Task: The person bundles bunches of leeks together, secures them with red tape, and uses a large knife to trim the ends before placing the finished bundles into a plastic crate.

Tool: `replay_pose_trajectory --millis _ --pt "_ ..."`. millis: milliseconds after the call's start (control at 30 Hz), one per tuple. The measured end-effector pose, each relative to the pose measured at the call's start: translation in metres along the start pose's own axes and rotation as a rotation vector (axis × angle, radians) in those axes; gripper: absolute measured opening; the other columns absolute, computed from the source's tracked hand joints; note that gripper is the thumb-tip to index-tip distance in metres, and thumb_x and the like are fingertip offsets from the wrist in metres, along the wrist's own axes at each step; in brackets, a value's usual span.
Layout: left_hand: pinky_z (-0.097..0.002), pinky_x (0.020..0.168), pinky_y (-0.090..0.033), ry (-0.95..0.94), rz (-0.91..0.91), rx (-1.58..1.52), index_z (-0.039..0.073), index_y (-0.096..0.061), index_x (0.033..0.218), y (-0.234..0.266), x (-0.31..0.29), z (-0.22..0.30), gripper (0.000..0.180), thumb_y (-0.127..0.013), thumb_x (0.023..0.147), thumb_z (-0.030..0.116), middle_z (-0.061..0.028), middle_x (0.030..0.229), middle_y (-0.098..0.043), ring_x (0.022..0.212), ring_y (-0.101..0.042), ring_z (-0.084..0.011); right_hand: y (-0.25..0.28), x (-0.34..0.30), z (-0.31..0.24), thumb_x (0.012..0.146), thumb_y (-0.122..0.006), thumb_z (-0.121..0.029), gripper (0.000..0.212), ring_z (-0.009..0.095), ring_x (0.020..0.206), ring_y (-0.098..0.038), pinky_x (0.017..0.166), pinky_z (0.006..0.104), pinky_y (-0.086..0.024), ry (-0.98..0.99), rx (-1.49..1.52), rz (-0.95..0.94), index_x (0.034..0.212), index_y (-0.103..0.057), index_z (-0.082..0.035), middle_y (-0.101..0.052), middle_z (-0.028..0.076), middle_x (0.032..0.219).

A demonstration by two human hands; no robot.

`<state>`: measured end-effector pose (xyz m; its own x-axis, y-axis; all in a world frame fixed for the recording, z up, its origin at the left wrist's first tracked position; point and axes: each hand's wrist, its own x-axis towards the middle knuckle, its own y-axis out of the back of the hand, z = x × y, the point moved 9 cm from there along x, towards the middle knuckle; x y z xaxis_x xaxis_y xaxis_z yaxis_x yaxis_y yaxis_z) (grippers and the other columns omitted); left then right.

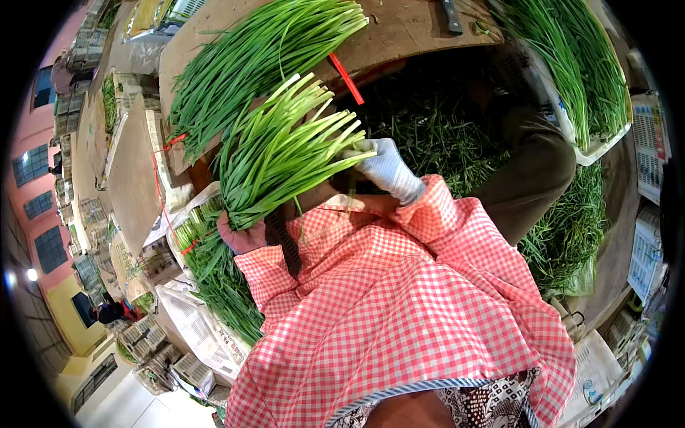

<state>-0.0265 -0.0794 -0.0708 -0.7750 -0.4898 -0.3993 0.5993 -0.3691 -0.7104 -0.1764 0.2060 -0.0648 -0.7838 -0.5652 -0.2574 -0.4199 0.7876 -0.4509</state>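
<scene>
A loose bunch of garlic chives (275, 160) lies across in front of me, its pale stem ends fanned out to the right. My left hand (241, 234), in a pinkish glove, is closed around its leafy lower left end. At the stem ends, my right hand (389, 170), in a pale grey-white glove, has its fingers closed on a few stalks; its fingertips are partly blurred. Just beyond, a larger pile of chives (250, 60) rests on a brown board (407, 32), leaves to the left. A red strip (347, 78) sticks out past the board's near edge.
A knife (451, 18) lies on the board's far side. To the right stands a white crate (592, 155) full of chives. Loose green trimmings (435, 121) cover the ground below the board. Tied chives (225, 274) lie beside newspaper (203, 321) on my left.
</scene>
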Motion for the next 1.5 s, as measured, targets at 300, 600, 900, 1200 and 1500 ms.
replay_pose_trajectory --millis 300,600,900,1200,1500 --pt "-0.0503 0.088 -0.049 -0.018 -0.001 0.045 0.001 -0.055 0.117 -0.005 -0.002 0.003 0.044 -0.051 0.082 0.028 -0.0161 0.116 -0.059 0.106 -0.058 -0.0319 0.165 -0.077 0.003 0.083 -0.062 -0.034 0.036 0.027 0.071 -0.062 0.066 0.0356 -0.048 -0.488 -1.274 0.164 0.099 -0.063 -0.002 -0.063 0.014 0.076" --pt "-0.0530 0.086 -0.048 -0.071 0.148 0.093 0.005 -0.056 0.115 -0.007 -0.006 0.007 0.043 -0.055 0.080 0.029 -0.0128 0.114 -0.060 0.102 -0.059 -0.0315 0.070 -0.052 -0.059 0.072 -0.068 -0.038 0.051 0.033 0.094 -0.060 0.081 0.0375 -0.049 0.064 -1.100 0.151 0.114 -0.060 -0.010 -0.060 0.016 0.105" --pt "-0.0470 0.078 -0.052 -0.066 0.167 0.042 0.006 -0.058 0.113 -0.009 -0.012 0.005 0.041 -0.057 0.079 0.029 -0.0103 0.112 -0.062 0.098 -0.061 -0.0284 -0.007 -0.014 -0.052 0.078 -0.067 -0.027 0.033 0.022 0.077 -0.063 0.071 0.0318 -0.051 0.185 -1.008 -0.128 0.106 -0.065 -0.009 -0.065 0.011 0.089" --pt "-0.0502 0.088 -0.047 0.021 -0.007 -0.091 0.000 -0.056 0.114 -0.009 -0.009 0.001 0.040 -0.056 0.080 0.022 -0.0154 0.116 -0.060 0.104 -0.058 -0.0310 0.009 -0.021 -0.024 0.089 -0.060 -0.026 0.027 0.006 0.055 -0.052 0.050 0.0223 -0.044 -0.137 -0.392 -0.047 0.097 -0.068 -0.001 -0.060 0.001 0.064" --pt "-0.0495 0.087 -0.048 -0.025 0.077 0.003 0.002 -0.055 0.116 -0.020 -0.014 0.000 0.042 -0.056 0.081 0.025 -0.0140 0.116 -0.060 0.104 -0.058 -0.0304 0.008 -0.019 -0.031 0.091 -0.057 -0.026 0.028 0.005 0.059 -0.056 0.055 0.0204 -0.047 0.072 -0.265 0.077 0.099 -0.067 -0.001 -0.064 0.002 0.074"
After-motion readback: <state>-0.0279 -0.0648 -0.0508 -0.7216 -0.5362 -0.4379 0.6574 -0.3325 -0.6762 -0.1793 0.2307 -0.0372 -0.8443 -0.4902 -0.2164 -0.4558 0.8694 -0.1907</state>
